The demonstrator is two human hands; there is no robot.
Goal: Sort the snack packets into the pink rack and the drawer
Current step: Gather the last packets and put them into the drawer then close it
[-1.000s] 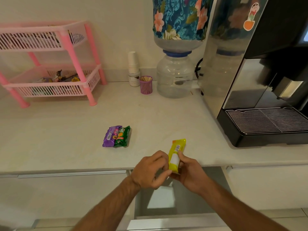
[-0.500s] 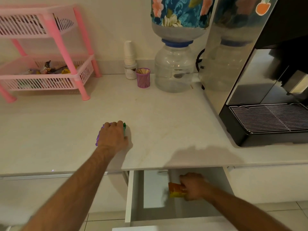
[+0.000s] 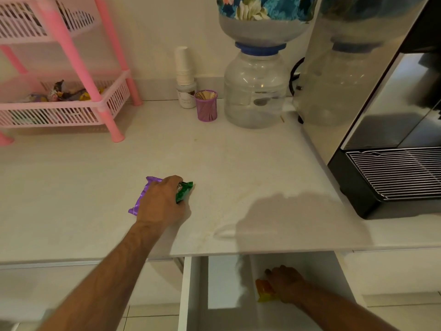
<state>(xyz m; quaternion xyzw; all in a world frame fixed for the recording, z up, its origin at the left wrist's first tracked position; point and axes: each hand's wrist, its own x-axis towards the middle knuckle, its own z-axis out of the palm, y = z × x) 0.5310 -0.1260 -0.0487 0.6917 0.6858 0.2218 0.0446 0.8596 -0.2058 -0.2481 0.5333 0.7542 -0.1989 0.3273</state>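
Note:
My left hand [image 3: 162,201] lies over two packets on the counter, a purple packet [image 3: 143,199] and a green packet [image 3: 185,191], with its fingers curled on them. Below the counter edge the white drawer [image 3: 188,290] stands open. My right hand [image 3: 285,284] is inside it, holding the yellow packet [image 3: 263,291] against the drawer floor. The pink rack [image 3: 71,108] stands at the back left, and its lower shelf holds several packets.
A stack of paper cups [image 3: 182,65], a small jar, a purple toothpick holder [image 3: 206,105] and a water jug [image 3: 256,91] line the back wall. A coffee machine [image 3: 381,115] with a drip grille fills the right side of the counter [image 3: 238,168].
My right hand went from above the counter edge down into the open drawer with the yellow packet. My left hand left that packet and reached out onto the purple and green packets.

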